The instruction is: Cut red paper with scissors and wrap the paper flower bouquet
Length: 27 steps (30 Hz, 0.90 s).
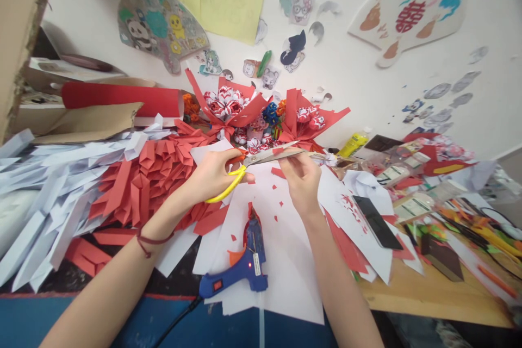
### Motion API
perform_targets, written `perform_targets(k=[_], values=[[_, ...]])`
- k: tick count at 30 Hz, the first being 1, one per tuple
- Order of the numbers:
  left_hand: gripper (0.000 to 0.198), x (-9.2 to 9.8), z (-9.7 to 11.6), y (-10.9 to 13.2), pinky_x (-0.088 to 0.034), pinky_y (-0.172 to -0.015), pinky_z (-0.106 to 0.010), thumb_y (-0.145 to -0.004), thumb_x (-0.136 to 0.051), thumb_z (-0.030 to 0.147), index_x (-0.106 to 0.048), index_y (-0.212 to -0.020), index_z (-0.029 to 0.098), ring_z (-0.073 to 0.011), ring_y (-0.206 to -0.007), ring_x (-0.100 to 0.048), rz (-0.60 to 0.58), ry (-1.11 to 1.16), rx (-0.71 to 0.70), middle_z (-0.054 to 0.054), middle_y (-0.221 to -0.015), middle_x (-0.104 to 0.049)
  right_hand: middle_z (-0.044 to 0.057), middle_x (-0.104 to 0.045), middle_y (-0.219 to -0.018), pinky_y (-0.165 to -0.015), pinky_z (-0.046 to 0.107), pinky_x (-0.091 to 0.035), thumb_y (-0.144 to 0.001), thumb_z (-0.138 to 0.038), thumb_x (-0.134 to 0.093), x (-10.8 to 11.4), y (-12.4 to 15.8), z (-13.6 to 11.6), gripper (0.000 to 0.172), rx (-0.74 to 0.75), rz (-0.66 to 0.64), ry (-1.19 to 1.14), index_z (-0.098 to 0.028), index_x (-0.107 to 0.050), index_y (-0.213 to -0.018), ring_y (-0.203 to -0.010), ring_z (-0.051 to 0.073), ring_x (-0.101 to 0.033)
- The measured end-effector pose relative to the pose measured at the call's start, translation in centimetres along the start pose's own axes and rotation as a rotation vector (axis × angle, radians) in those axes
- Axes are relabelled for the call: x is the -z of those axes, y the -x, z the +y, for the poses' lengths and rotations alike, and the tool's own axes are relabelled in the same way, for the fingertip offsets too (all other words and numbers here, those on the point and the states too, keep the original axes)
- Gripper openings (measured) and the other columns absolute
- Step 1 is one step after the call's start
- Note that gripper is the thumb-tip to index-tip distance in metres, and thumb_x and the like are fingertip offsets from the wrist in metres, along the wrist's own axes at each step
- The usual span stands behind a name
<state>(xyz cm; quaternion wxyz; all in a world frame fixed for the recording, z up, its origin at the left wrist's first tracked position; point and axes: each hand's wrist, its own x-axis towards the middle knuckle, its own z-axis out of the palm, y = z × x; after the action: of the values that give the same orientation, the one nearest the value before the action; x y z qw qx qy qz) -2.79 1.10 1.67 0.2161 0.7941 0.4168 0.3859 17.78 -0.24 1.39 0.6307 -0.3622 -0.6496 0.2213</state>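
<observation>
My left hand (220, 171) is closed around the handles of a pair of scissors (261, 157), one yellow and one orange. The blades point right and stand slightly apart, with a small piece of red paper (278, 150) between them. My right hand (302, 174) pinches at the blades' far half, at the red piece; the fingertips are partly hidden by the blade. Below both hands, white paper sheets (281, 261) carry scattered red scraps. A blue hot glue gun (244, 269) lies on them, nozzle pointing away from me, its small red light on.
Folded red paper pieces (150, 179) and white ones (53, 196) are heaped at left. Red-wrapped paper flower bouquets (228, 106) stand against the wall. To the right lie a black phone (377, 223), a yellow bottle (354, 143) and mixed craft supplies.
</observation>
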Motion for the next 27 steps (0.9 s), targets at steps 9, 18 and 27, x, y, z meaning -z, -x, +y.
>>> perform_targets(k=[9, 18, 27], values=[[0.032, -1.0, 0.1, 0.0, -0.029, -0.060, -0.024, -0.076, -0.069, 0.043, -0.051, -0.076, 0.017, -0.0105, -0.065, -0.036, 0.017, 0.125, 0.035, 0.005, -0.069, -0.041, 0.005, -0.072, -0.097, -0.091, 0.035, -0.054, -0.088, -0.035, -0.062, -1.5, 0.7, -0.2, 0.013, -0.029, 0.122, -0.051, -0.023, -0.064, -0.091, -0.098, 0.020, -0.067], [0.027, -1.1, 0.9, 0.3, -0.029, -0.061, -0.025, -0.080, -0.066, 0.041, -0.057, -0.080, 0.015, -0.0111, -0.067, -0.039, -0.026, 0.195, 0.056, 0.004, -0.071, -0.047, 0.005, -0.070, -0.101, -0.092, 0.036, -0.055, -0.090, -0.036, -0.059, -2.3, 1.1, -0.5, 0.013, -0.076, 0.161, -0.121, -0.024, -0.062, -0.095, -0.099, 0.020, -0.067], [0.030, -1.3, 1.2, 0.3, -0.032, -0.062, -0.024, -0.079, -0.067, 0.043, -0.058, -0.079, 0.015, -0.0120, -0.068, -0.043, -0.026, 0.222, 0.068, 0.003, -0.071, -0.051, 0.003, -0.069, -0.088, -0.084, 0.033, -0.056, -0.087, -0.034, -0.065, -2.6, 1.1, -0.3, 0.013, -0.050, 0.223, -0.218, -0.021, -0.066, -0.090, -0.087, 0.017, -0.067]])
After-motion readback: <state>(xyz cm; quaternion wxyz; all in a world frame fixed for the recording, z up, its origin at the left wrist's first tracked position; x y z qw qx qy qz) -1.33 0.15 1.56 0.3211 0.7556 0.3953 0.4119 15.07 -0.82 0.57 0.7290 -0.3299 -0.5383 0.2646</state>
